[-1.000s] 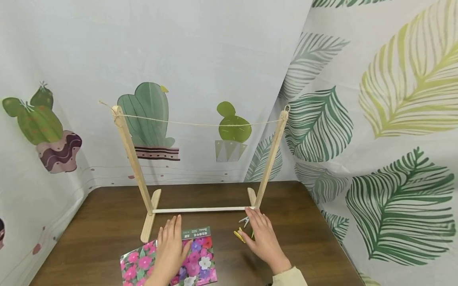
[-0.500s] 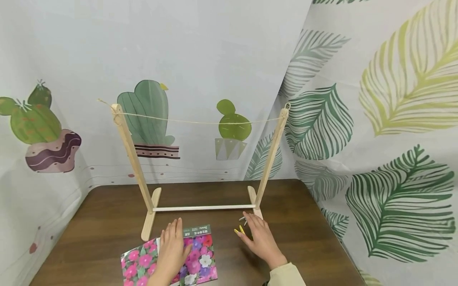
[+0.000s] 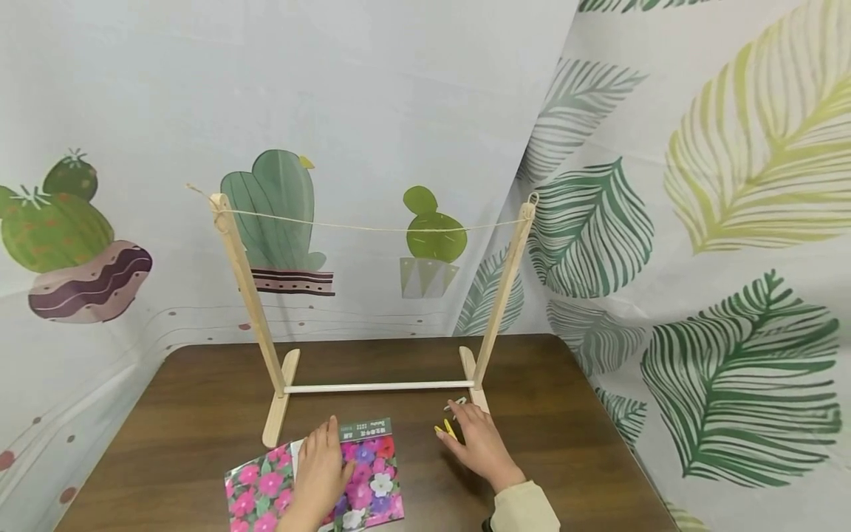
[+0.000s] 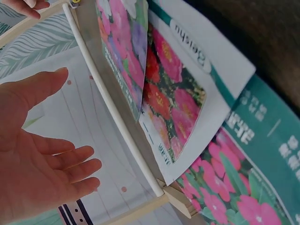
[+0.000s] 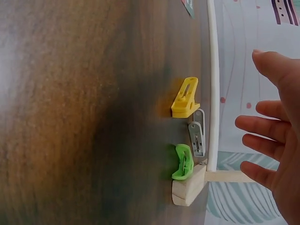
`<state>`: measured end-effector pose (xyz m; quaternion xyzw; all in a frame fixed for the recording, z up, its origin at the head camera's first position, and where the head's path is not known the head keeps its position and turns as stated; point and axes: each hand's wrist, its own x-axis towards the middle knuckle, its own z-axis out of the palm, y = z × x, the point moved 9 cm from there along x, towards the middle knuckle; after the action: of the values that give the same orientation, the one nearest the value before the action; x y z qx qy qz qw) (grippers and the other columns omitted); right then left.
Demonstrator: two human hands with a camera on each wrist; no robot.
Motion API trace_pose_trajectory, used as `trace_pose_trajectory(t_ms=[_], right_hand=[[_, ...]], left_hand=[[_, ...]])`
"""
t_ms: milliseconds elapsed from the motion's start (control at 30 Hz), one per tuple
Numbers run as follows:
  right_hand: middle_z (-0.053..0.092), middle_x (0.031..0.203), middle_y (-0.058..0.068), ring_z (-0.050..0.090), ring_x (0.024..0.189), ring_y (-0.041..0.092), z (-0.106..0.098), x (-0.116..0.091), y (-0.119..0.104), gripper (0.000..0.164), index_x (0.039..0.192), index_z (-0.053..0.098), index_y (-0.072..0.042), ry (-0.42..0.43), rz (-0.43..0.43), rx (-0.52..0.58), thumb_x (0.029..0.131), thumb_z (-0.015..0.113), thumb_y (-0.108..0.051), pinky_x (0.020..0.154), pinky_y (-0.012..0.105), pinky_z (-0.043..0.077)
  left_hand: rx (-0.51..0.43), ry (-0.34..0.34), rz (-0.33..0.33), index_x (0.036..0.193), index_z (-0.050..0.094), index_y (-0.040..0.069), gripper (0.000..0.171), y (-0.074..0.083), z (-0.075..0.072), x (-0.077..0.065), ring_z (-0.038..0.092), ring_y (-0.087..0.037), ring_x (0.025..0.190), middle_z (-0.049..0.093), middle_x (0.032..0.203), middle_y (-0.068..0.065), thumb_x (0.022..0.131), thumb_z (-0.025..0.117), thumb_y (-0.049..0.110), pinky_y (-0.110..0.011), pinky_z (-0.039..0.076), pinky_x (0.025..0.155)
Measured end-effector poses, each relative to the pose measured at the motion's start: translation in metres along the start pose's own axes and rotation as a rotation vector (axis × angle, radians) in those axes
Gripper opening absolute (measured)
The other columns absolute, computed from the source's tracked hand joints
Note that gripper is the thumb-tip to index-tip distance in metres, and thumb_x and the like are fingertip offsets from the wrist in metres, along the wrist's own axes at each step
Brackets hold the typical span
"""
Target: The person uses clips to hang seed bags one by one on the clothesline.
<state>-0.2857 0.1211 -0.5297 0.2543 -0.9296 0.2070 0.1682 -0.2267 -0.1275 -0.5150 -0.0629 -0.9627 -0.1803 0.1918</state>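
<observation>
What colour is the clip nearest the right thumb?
The clip is yellow; the right wrist view shows it best.

Three flower packets (image 3: 372,473) lay below the left hand (image 3: 320,473); three clips (image 5: 183,109) lay near the right hand (image 3: 480,445). Beyond both hands stood one wooden stand (image 3: 248,295) with two posts (image 3: 503,295), two feet (image 3: 275,420), one string (image 3: 346,226) and one white rod (image 3: 379,386).

My head view is bright, evenly lit; the round green printed cactus (image 3: 60,233) at nine o'clock looks stretched. My right wrist feed shows glare on the dark brown wood-grained tabletop (image 5: 51,164) towards nine o'clock, soft shadow mid-frame; the yellow plastic peg (image 5: 184,101) reads clearly. My left wrist feed is dimmer, blurred at two o'clock.
</observation>
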Motion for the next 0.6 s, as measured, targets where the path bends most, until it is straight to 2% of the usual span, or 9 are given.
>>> trace_pose_trajectory(t_ms=[200, 367, 467, 600], right_hand=[[0.062, 0.117, 0.013, 0.054, 0.113, 0.030, 0.009, 0.003, 0.005, 0.054, 0.124, 0.059, 0.002, -0.043, 0.037, 0.024, 0.089, 0.067, -0.038, 0.091, 0.051, 0.042], [0.063, 0.114, 0.012, 0.055, 0.109, 0.028, 0.014, 0.004, 0.003, 0.051, 0.119, 0.062, 0.003, -0.020, 0.007, -0.008, 0.089, 0.067, -0.037, 0.085, 0.048, 0.045], [0.064, 0.112, 0.015, 0.057, 0.106, 0.030, 0.015, 0.006, 0.001, 0.048, 0.114, 0.064, 0.005, -0.014, -0.011, -0.015, 0.089, 0.068, -0.035, 0.082, 0.049, 0.045], [0.064, 0.112, 0.017, 0.056, 0.107, 0.031, 0.019, 0.006, 0.003, 0.045, 0.111, 0.065, 0.003, -0.056, 0.019, -0.025, 0.089, 0.066, -0.036, 0.083, 0.049, 0.045]], left_hand=[[0.013, -0.037, -0.027, 0.126, 0.044, -0.020, 0.082, -0.002, 0.008, -0.003, 0.052, -0.046, 0.104, 0.053, 0.114, -0.033, 0.068, 0.085, 0.019, -0.059, 0.042, 0.088], [0.024, -0.077, -0.050, 0.126, 0.044, -0.021, 0.083, -0.006, 0.016, -0.004, 0.053, -0.044, 0.100, 0.055, 0.111, -0.031, 0.067, 0.086, 0.021, -0.056, 0.045, 0.083], [0.024, -0.090, -0.066, 0.124, 0.045, -0.022, 0.083, -0.008, 0.019, -0.005, 0.053, -0.042, 0.095, 0.056, 0.106, -0.030, 0.067, 0.086, 0.022, -0.053, 0.047, 0.077], [0.015, -0.078, -0.073, 0.121, 0.046, -0.023, 0.081, -0.009, 0.019, -0.006, 0.053, -0.039, 0.087, 0.057, 0.098, -0.029, 0.066, 0.086, 0.022, -0.050, 0.048, 0.068]])
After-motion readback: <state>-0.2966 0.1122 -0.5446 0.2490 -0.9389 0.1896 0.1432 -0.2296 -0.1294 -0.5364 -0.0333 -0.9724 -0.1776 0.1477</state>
